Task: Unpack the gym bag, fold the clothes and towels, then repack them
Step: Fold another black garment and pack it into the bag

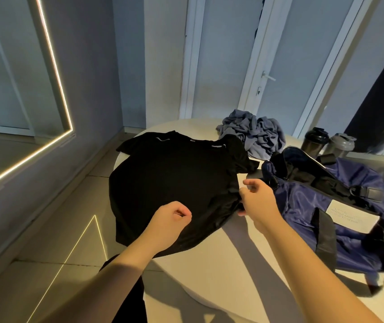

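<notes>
A black T-shirt point(174, 173) lies spread flat on the round white table point(233, 264), its hem hanging over the near-left edge. My left hand point(170, 220) is closed over the shirt's lower hem. My right hand point(258, 199) pinches the shirt's lower right edge between thumb and fingers. The navy gym bag point(340, 210) lies open on the table to the right, with black fabric showing inside. A crumpled grey-blue towel point(256, 134) sits behind the shirt.
Two dark shaker bottles point(314, 141) stand at the back right of the table. A lit mirror point(23, 113) leans against the left wall. White doors point(268, 78) stand behind the table. Tiled floor lies to the left.
</notes>
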